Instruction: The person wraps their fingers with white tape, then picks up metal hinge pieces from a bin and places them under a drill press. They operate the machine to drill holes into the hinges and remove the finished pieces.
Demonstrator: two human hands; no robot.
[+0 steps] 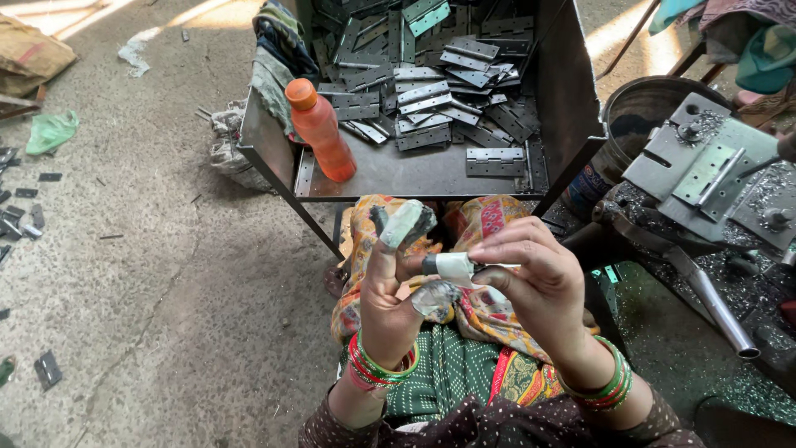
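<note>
- A person's left hand (390, 290) is raised palm-in above the lap, its index finger upright and capped in a grimy pale wrap (406, 224), the other fingers curled in and holding nothing separate
- The right hand (531, 278) pinches a strip of white tape (452, 265) between thumb and fingertips, the strip running across to a left finger that is wound in it; a worn wrapped fingertip (433, 297) shows just below the strip
- Green and red bangles (377, 369) ring the left wrist, and a matching set circles the right
- Beneath the hands, a patterned yellow and green garment (464, 365) covers the lap
- Just beyond, a metal tray table (398, 174) carries a heap of grey steel hinges (431, 99), with an orange plastic bottle (322, 131) standing at its near left corner
- To the right, a metal jig plate (705, 178) on a machine bed is strewn with swarf
- Loose hinges (25, 207) lie scattered on the concrete floor (166, 290) at far left
</note>
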